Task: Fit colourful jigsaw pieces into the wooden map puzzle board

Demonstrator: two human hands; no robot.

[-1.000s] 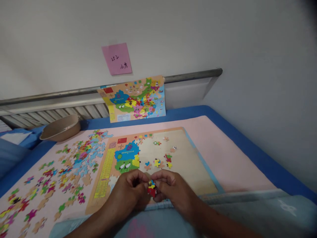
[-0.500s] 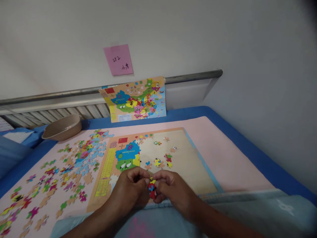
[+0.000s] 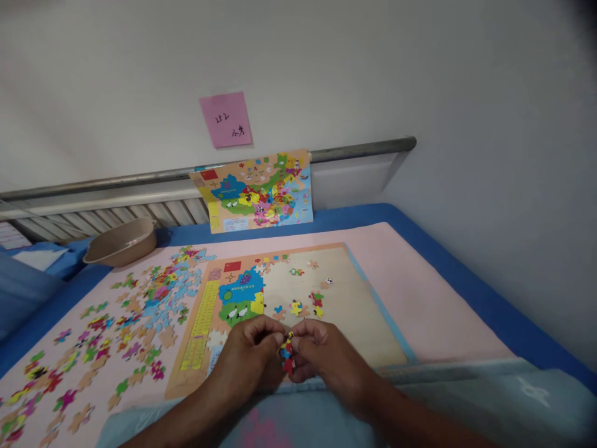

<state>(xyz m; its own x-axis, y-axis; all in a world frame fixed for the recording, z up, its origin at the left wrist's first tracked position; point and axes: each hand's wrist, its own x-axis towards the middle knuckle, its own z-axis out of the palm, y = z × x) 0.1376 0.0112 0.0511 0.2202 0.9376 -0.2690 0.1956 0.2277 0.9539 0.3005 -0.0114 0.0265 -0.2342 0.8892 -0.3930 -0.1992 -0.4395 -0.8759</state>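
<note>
Between my two hands are small red, yellow and blue jigsaw puzzle pieces point(image 3: 288, 356), held close to my body above the near edge of the puzzle board point(image 3: 345, 317). My left hand point(image 3: 254, 348) pinches them from the left side. From the right, the thumb and fingers of my right hand point(image 3: 324, 354) grip them too. Whether the pieces are joined is hard to make out. On the board, the left part of a map picture point(image 3: 240, 289) is assembled, and several loose pieces point(image 3: 297, 307) lie on the bare wood beyond my hands.
Many scattered puzzle pieces point(image 3: 158, 298) cover the pink sheet point(image 3: 433, 298) to the left. A printed map sheet point(image 3: 261, 193) leans against the metal rail point(image 3: 364, 149). The brown basin point(image 3: 122, 242) stands at the back left. A pink note point(image 3: 226, 119) is on the wall.
The held pieces have tilted slightly between my fingers. My hands stay in nearly the same place, and the camera view has shifted a little.
</note>
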